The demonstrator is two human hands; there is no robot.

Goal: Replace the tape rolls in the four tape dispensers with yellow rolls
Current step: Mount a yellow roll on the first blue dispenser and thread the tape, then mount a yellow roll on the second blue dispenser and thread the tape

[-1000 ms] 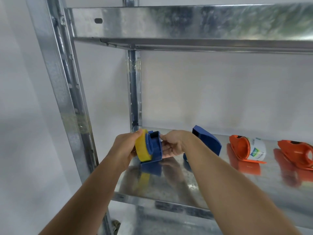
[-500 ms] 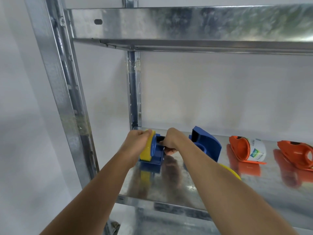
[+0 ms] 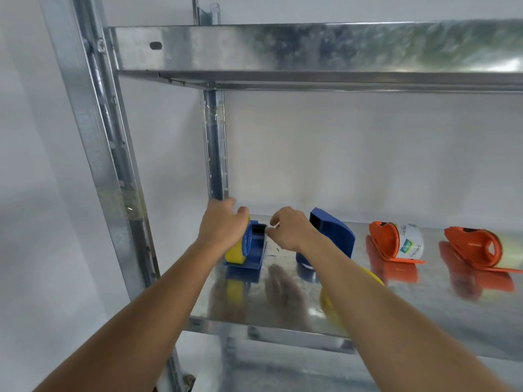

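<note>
Meanwhile, the left hand [image 3: 223, 227] is gripping the yellow roll [image 3: 234, 253] in the blue dispenser [image 3: 253, 247] while the right hand [image 3: 288, 230] is pinching its front edge.

Yellow roll [image 3: 373, 275] mostly hidden behind right forearm.

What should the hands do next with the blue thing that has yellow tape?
Probably let go. The blue dispenser with its yellow roll already sits on the shelf, left hand on top, right hand at its mouth. Two orange dispensers await.

bright even light, shelf [image 3: 424, 306] glare, soft wide-angle blur.
</note>
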